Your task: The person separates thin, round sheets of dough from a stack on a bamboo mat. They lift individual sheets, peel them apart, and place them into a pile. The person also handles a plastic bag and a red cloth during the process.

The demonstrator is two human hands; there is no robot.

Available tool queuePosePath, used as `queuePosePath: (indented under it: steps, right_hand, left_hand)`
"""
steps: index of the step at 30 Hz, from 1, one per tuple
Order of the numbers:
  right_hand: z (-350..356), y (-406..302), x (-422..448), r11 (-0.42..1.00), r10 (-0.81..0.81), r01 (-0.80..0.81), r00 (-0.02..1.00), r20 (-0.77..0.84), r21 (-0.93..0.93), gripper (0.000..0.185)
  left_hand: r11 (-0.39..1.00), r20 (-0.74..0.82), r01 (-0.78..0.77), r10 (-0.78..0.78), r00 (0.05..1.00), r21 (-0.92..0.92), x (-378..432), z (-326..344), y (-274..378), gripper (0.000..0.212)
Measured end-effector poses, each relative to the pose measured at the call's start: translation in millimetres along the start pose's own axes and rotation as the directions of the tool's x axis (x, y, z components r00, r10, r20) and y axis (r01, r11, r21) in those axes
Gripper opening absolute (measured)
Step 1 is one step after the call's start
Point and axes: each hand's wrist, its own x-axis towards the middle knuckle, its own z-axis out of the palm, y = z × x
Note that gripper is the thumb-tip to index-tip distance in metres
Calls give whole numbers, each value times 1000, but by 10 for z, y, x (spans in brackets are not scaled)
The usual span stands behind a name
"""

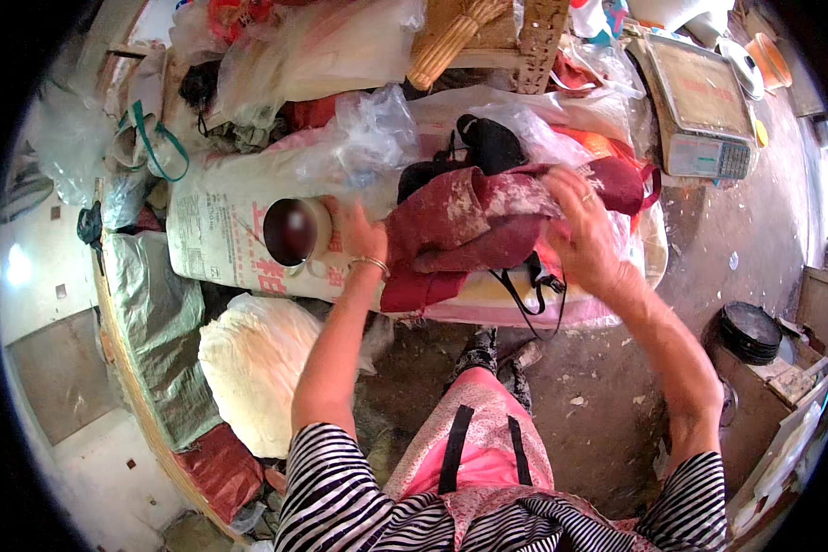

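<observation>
A dark red cloth garment (448,221) with whitish, flour-like patches lies bunched on stacked sacks before me. At its left edge is my left hand (364,231), blurred, a bangle at the wrist; whether its fingers grip the cloth I cannot tell. Over the garment's right part lies my right hand (574,221), a ring on one finger, its grip on the cloth unclear. A round container with a dark inside (290,232) stands left of my left hand on a printed white woven sack (214,221). Black cloth items (490,143) lie behind the garment, and thin black straps (539,300) hang below it.
Clear plastic bags (379,131) lie behind the sacks. A bundle of thin sticks (455,41) is at the top. At the upper right sits a platform scale (704,103) with a keypad. A cream-coloured sack (255,366) stands lower left, and a black lidded bucket (751,332) at right.
</observation>
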Motion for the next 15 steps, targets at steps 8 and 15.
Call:
queuePosePath:
  steps: [8,15]
  right_hand:
    - [335,-542,-1123,877,258,-299,953,157,376,37]
    - [185,-801,-2340,602,712,-736,670,207,310,32]
  left_hand:
    - [967,195,-186,151,969,174,1330,50,278,65]
    - [997,364,-43,15,931,69,1645,-147,-420,21]
